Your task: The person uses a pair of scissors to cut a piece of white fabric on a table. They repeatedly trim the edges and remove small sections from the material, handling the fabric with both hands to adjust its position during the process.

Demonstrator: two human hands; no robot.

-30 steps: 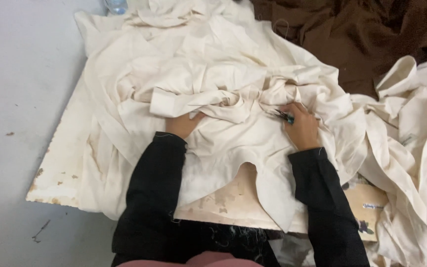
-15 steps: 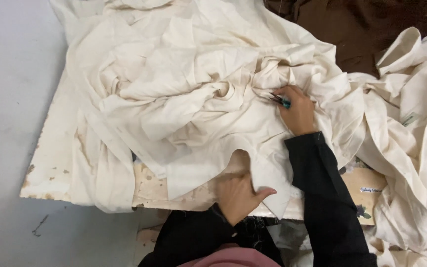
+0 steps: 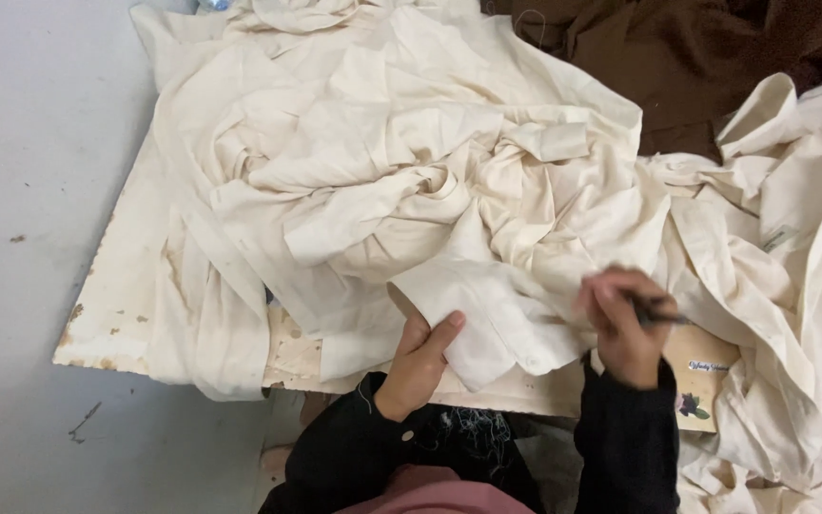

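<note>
At the near edge of the stained white board (image 3: 116,314), the left hand (image 3: 418,365) has come back up to pinch a flap of the crumpled cream cotton garment (image 3: 411,190), while the right hand (image 3: 625,328), drawn back from the folds, stays clenched around a small dark tool (image 3: 656,312).

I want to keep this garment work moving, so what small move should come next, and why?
Probably bring the right hand, with its thin dark tool, over to the cream cotton fabric flap that the left hand pinches at its edge: the flap is held out, yet the tool hovers beside it.
</note>
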